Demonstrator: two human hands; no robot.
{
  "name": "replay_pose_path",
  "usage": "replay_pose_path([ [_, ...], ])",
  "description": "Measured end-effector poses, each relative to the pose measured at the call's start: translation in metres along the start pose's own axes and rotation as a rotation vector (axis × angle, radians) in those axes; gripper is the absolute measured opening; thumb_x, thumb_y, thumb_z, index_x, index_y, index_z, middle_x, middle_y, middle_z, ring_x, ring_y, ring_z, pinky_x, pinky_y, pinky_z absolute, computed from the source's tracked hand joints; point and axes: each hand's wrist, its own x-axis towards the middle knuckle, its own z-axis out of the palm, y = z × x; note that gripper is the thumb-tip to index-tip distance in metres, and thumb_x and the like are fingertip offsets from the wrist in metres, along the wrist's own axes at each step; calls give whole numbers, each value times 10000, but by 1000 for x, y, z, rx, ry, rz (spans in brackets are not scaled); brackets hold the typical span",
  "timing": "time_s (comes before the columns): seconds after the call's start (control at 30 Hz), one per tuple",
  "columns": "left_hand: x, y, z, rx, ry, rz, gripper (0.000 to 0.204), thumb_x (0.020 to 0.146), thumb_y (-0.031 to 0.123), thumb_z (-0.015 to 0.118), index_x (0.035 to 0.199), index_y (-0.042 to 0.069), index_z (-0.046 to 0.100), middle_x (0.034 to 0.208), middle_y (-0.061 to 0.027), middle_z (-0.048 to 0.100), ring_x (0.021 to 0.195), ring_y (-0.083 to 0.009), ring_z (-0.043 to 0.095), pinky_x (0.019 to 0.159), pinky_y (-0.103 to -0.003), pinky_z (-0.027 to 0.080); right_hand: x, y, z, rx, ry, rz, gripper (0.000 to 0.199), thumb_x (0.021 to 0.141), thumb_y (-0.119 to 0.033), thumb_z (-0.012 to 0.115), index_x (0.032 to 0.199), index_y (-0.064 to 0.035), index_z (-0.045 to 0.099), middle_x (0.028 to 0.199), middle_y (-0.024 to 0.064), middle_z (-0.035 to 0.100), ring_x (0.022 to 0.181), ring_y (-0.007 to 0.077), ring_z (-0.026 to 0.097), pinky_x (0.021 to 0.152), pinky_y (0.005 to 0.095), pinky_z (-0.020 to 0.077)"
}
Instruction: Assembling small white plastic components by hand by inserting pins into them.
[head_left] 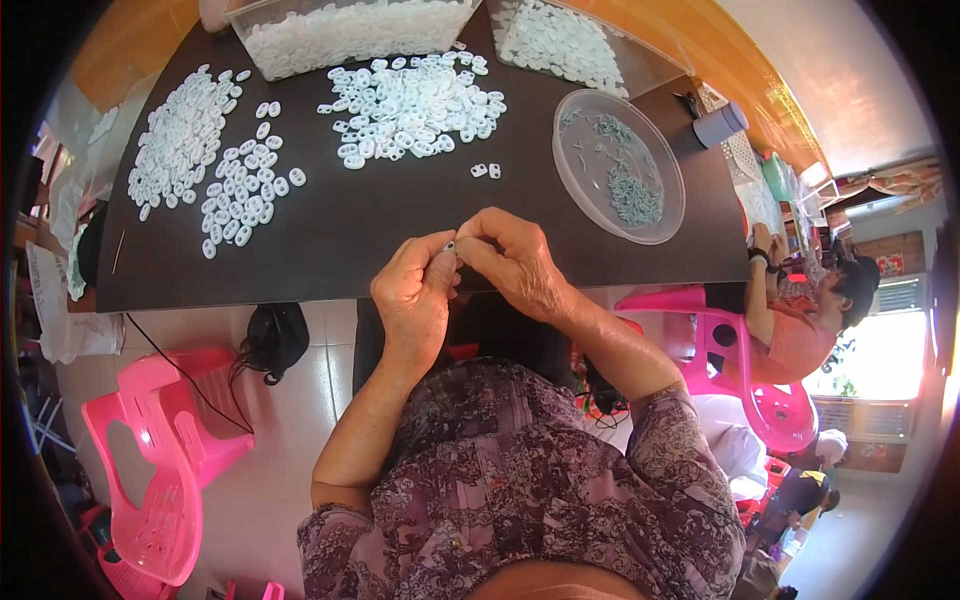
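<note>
Close together at the table's near edge, both hands are closed at the fingertips. My left hand (pixel 410 295) pinches a small white plastic piece (pixel 450 246) with a dark spot on it. Against that piece, my right hand (pixel 515 262) presses thumb and forefinger together; whatever is between them is too small to make out. Just beyond the hands lie two small white pieces (pixel 486 171). Farther back spreads a heap of white oval two-holed pieces (pixel 415 105). A round clear tray (pixel 568 170) with small grey-blue parts stands to the right.
On the dark table (pixel 330 230), more white ovals form a large pile (pixel 180 140) and a looser group (pixel 245 185) at left. Two clear bins (pixel 350 45) (pixel 640 60) of white pieces stand behind. Pink chairs (pixel 160 450) (pixel 740 350) flank me; a seated person (pixel 800 320) works at right.
</note>
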Motion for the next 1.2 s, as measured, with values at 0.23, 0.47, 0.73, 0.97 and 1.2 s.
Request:
replay_pose_path([
  [0.23,1,0,-1,-75,22,-32,182,879,59,589,1026,-46,614,809,-58,617,654,-80,538,561,-198,454,15,4,-19,-135,113,-137,117,830,-52,588,924,-9,644,783,35,601,740,84,550,666,243,445],
  [0.47,3,1,-1,-142,14,-41,193,881,79,591,1026,-47,614,803,-68,620,648,-82,541,556,-200,456,83,37,-42,-691,253,-320,193,775,-69,616,959,-85,670,738,82,582,709,226,561,655,333,455],
  [0.73,4,1,-4,-117,1,-55,194,882,79,589,1030,-43,615,800,-64,618,652,-80,543,562,-200,460,89,42,-42,-782,243,-436,88,748,-87,643,833,-88,667,701,87,578,735,278,549,655,385,439],
  [0.97,4,-1,-4,-81,-6,-35,191,883,78,587,1034,-34,617,807,-60,619,654,-77,540,563,-199,459,91,36,-37,-764,210,-329,71,752,-125,631,749,-55,642,714,109,595,729,293,556,659,398,433],
  [1.2,5,-1,-4,-83,-8,-36,192,882,76,588,1039,-31,618,807,-58,618,653,-76,538,563,-198,458,101,47,-25,-830,186,-307,135,734,-131,632,694,-12,580,728,150,596,747,327,559,665,434,439],
])
